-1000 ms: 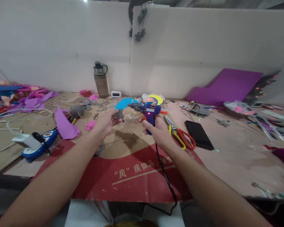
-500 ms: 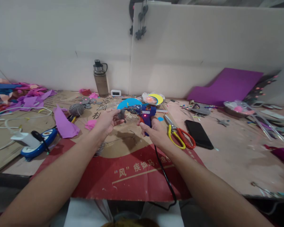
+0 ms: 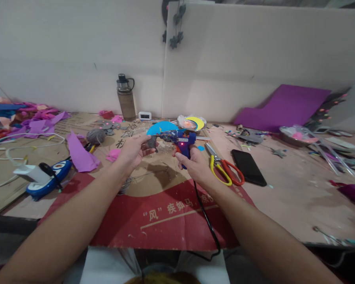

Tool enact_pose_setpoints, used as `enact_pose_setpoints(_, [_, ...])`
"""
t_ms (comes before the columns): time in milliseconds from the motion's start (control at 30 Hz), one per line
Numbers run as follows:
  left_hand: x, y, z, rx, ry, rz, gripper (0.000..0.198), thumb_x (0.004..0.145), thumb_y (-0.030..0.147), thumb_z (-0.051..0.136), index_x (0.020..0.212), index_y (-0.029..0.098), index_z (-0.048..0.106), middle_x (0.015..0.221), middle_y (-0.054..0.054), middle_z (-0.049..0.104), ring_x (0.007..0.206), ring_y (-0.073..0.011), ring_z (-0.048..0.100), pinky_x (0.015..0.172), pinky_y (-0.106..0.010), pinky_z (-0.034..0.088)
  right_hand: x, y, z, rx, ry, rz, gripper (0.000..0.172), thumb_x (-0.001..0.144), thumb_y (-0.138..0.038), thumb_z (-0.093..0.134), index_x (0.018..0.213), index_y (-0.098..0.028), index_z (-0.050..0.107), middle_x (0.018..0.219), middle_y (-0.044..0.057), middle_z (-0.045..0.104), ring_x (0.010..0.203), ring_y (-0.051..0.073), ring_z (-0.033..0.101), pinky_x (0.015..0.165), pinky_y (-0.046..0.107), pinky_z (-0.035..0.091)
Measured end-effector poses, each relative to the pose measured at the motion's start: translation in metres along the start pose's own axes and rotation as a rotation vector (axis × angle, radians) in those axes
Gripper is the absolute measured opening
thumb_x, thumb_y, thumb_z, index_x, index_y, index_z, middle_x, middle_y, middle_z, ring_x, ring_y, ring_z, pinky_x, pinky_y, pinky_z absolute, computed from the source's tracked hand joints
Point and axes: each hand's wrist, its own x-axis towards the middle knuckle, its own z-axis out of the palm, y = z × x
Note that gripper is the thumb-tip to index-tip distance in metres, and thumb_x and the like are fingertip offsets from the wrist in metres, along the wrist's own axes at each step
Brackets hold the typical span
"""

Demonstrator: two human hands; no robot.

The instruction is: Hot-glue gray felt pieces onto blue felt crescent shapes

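Observation:
My right hand (image 3: pixel 193 161) is wrapped round the handle of a blue glue gun (image 3: pixel 182 139) with a red light and an orange trigger. Its nozzle points left, at a small dark grey felt piece (image 3: pixel 152 142) pinched in the fingers of my left hand (image 3: pixel 137 149). The tip is touching or very close to the felt; I cannot tell which. A black cord (image 3: pixel 205 213) runs from the gun down over the table edge. Beneath both hands lies a red and brown printed cardboard sheet (image 3: pixel 171 228), with a strand of grey yarn on it.
Right of the gun lie scissors (image 3: pixel 221 169) with yellow and red handles and a black phone (image 3: pixel 248 167). Behind stand a bottle (image 3: pixel 126 100) and a bowl (image 3: pixel 202 127). On the left are a grey yarn ball (image 3: pixel 96 137), purple felt (image 3: pixel 81 154) and a blue power strip (image 3: pixel 49 181).
Both hands stay almost where they were. The grey felt piece has tilted slightly against the nozzle, and the glue gun has shifted a touch to the right.

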Motion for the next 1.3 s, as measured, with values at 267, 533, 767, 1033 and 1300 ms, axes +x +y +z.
enact_pose_setpoints(267, [-0.001,0.002,-0.001,-0.013,0.028,-0.003,0.006,0.076,0.012,0.058,0.078,0.009,0.062,0.069,-0.008,0.068,0.059,-0.0139,0.066,0.045,-0.019,0.049,-0.002,-0.009,-0.002,-0.022,0.020,-0.004,0.025,0.079,-0.039,0.056,0.091,-0.020,0.047,0.079,-0.001,0.054,0.050,0.009,0.047,0.047,0.027,0.040])
enact_pose_setpoints(533, [0.001,-0.001,-0.002,0.012,0.014,-0.004,0.006,0.076,0.014,0.058,0.074,0.010,0.062,0.068,-0.008,0.068,0.056,-0.0126,0.064,0.046,-0.020,0.050,-0.004,-0.010,-0.001,0.006,0.019,-0.002,0.026,0.079,-0.039,0.057,0.092,-0.020,0.046,0.076,-0.002,0.053,0.051,0.009,0.046,0.048,0.027,0.040])
enact_pose_setpoints(767, [-0.003,0.002,0.001,0.013,0.008,0.005,0.004,0.074,0.014,0.061,0.073,0.011,0.062,0.068,-0.008,0.068,0.056,-0.0129,0.064,0.046,-0.020,0.049,-0.003,-0.008,-0.001,-0.056,0.028,0.008,0.021,0.079,-0.038,0.056,0.088,-0.021,0.046,0.071,-0.003,0.051,0.049,0.009,0.047,0.047,0.027,0.040])
enact_pose_setpoints(1033, [0.000,0.002,-0.002,0.023,0.020,0.023,0.005,0.076,0.014,0.059,0.075,0.010,0.062,0.068,-0.008,0.068,0.057,-0.0136,0.065,0.046,-0.019,0.049,-0.004,-0.012,-0.004,-0.063,0.045,-0.019,0.020,0.080,-0.037,0.057,0.085,-0.021,0.046,0.063,-0.006,0.046,0.049,0.010,0.046,0.047,0.025,0.038])
enact_pose_setpoints(1300, [-0.003,0.002,0.001,0.046,0.001,0.022,0.006,0.076,0.014,0.059,0.072,0.011,0.062,0.067,-0.006,0.067,0.055,-0.0124,0.063,0.046,-0.020,0.049,-0.005,-0.010,-0.003,-0.135,0.042,-0.037,0.023,0.082,-0.040,0.056,0.092,-0.020,0.050,0.069,-0.003,0.049,0.053,0.012,0.047,0.051,0.028,0.040])
